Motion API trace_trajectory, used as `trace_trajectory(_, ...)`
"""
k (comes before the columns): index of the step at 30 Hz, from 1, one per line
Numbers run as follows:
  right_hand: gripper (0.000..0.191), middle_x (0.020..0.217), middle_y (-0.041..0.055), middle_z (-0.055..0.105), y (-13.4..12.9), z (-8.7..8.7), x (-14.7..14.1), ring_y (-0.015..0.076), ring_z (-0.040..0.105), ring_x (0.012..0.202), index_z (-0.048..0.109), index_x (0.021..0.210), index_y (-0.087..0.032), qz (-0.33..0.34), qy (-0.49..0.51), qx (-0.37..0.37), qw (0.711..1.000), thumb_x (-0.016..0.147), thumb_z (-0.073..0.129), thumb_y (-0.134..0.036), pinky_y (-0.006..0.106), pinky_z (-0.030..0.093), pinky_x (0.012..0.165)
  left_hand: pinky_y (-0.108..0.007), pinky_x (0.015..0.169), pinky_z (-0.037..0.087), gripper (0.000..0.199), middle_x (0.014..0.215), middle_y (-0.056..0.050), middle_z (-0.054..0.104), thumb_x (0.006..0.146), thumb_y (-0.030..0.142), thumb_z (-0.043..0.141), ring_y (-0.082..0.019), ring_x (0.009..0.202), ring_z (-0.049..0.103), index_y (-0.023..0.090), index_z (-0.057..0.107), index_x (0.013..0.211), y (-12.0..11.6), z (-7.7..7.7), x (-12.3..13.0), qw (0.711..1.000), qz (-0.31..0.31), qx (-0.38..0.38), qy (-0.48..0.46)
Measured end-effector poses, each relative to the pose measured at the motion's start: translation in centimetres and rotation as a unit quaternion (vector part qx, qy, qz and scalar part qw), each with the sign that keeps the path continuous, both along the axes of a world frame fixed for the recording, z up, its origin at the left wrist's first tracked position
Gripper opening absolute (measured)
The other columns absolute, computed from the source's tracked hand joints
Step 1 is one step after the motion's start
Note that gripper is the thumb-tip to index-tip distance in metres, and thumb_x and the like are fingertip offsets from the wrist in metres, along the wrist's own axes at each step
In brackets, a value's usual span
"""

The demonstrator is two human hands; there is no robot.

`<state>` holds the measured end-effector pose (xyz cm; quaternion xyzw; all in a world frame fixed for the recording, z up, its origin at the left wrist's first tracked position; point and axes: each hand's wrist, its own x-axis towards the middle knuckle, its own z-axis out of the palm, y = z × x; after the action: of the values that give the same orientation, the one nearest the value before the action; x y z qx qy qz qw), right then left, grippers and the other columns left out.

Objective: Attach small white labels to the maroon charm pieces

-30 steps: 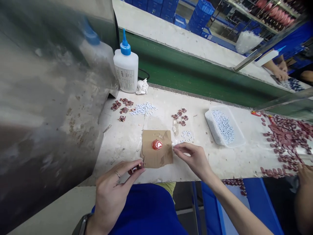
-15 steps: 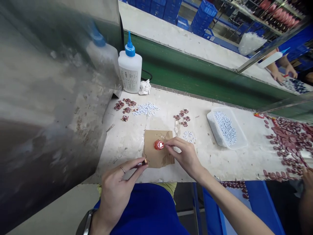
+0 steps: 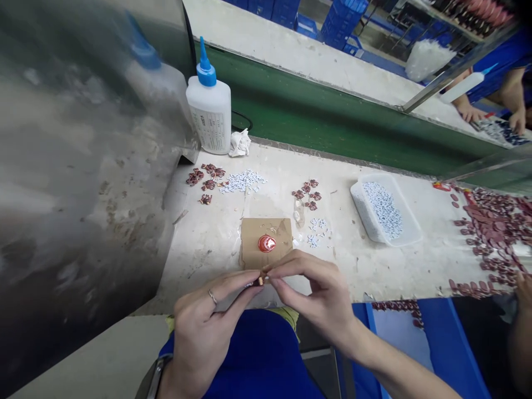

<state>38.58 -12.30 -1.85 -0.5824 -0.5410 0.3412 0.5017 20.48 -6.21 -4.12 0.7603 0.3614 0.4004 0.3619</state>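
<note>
Your left hand (image 3: 201, 318) pinches a small brown piece (image 3: 260, 281) between thumb and finger, with just a thin gap for it. The piece is up by the near edge of the tabletop (image 3: 199, 238), just in front of the card (image 3: 249, 255). Your right hand (image 3: 322, 285) has its thumb and finger almost together, with the tips right at the piece. You can't tell if those tips hold a tiny bit too, because they hide it. A shiny red blob (image 3: 266, 243) sits on the card. Past the card, toward the far edge, lie a pile of white bits (image 3: 244, 182) on the left and a few brown parts (image 3: 312, 196) on the right. A clear tub (image 3: 409, 239) full of more white bits is farther right. The big bottle (image 3: 211, 122) stands up in the far left corner, with a crumpled tissue (image 3: 240, 143) just beside it. Lots of dark red parts (image 3: 494, 227) are spread at the right end.
</note>
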Motion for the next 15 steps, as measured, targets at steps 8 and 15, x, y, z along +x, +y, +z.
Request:
trace_trajectory(8, 0.018, 0.095, 0.0016, 0.08, -0.2, -0.48, 0.09, 0.0145, 0.075, 0.088, 0.077, 0.1, -0.022, 0.006, -0.006, -0.009, 1.0, 0.092, 0.07, -0.008, 0.028, 0.061, 0.077, -0.007, 0.087, 0.061, 0.027, 0.098, 0.013, 0.078, 0.083, 0.01, 0.078, -0.003, 0.085, 0.076, 0.026, 0.072, 0.103, -0.15, -0.35, 0.07, 1.0, 0.013, -0.001, 0.005)
trace_trajectory(15, 0.022, 0.105, 0.0106, 0.077, -0.78, 0.22, 0.64, 0.0173, 0.076, 0.089, 0.069, 0.119, -0.014, 0.095, -0.263, 0.065, 0.958, 0.103, 0.055, -0.007, 0.028, 0.064, 0.072, -0.004, 0.086, 0.059, 0.024, 0.097, 0.012, 0.079, 0.08, 0.01, 0.08, -0.003, 0.079, 0.075, 0.025, 0.076, 0.099, -0.19, -0.55, 0.32, 1.0, 0.007, -0.022, -0.013)
